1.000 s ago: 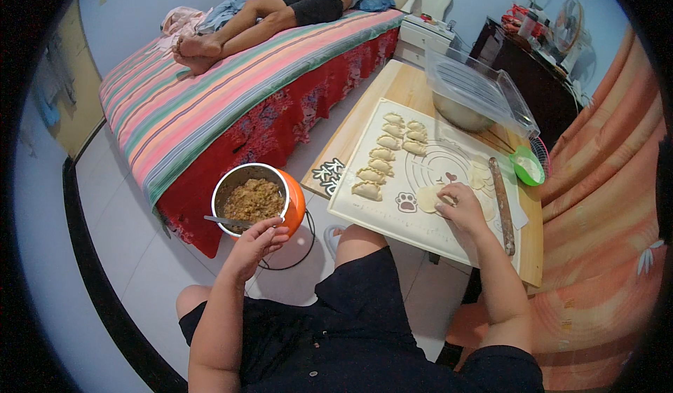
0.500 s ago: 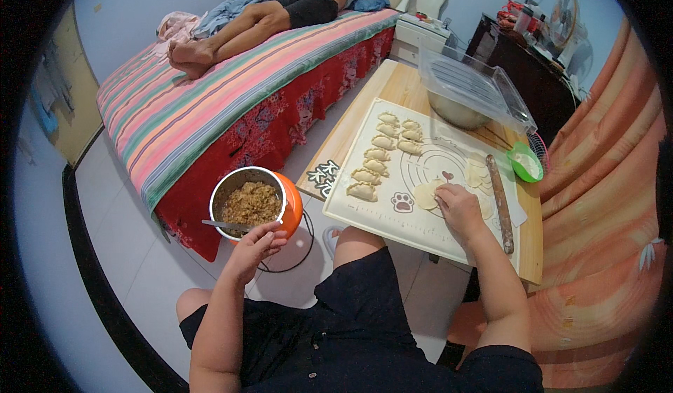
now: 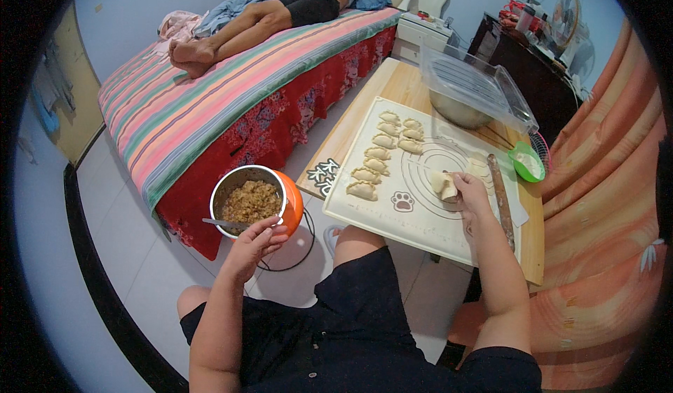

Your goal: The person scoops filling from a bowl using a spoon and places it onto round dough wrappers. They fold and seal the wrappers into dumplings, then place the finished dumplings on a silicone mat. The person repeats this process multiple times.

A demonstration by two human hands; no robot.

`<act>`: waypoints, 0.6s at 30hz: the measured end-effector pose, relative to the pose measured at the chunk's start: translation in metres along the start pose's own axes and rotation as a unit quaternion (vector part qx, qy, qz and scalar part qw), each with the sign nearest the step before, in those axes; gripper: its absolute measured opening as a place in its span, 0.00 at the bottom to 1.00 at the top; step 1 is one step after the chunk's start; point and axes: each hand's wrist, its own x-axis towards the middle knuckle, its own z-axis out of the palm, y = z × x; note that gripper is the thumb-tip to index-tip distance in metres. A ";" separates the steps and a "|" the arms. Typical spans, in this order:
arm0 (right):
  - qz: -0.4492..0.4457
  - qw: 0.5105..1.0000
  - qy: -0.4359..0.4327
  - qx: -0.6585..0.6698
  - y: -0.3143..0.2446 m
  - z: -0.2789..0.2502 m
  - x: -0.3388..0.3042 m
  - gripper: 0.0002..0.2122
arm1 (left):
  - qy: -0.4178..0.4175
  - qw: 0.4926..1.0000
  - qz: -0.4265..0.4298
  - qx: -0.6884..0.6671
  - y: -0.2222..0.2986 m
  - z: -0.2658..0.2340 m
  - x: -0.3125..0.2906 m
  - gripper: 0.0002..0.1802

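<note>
A thin, pale dumpling wrapper [image 3: 442, 184] hangs folded from my right hand [image 3: 471, 195], pinched between thumb and fingers just above the baking mat [image 3: 420, 219]. More flat wrappers [image 3: 479, 169] lie partly hidden beyond that hand. My left hand [image 3: 261, 242] is open and holds nothing, its fingers loosely bent at the near rim of an orange pot [image 3: 293, 197]. Inside the pot is minced filling [image 3: 251, 201]; a metal spoon [image 3: 223, 223] rests in it, its handle over the left rim. Several folded dumplings [image 3: 377, 153] stand in two columns on the mat's left.
A rolling pin [image 3: 500, 200] lies along the mat's right side, beside a green bowl [image 3: 526, 162] of white powder. A clear plastic lid [image 3: 480, 85] covers a metal basin [image 3: 456, 109] at the table's back. Beyond is a striped bed [image 3: 231, 85] with a person lying on it.
My right hand has lifted the wrapper off the mat, moving slightly up and right; the wrapper lay flat before. My left hand has hardly moved.
</note>
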 end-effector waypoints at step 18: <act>0.139 0.919 -0.208 0.306 -0.002 0.022 -0.082 0.11 | -0.142 0.798 0.308 0.498 -0.009 0.248 0.077 0.23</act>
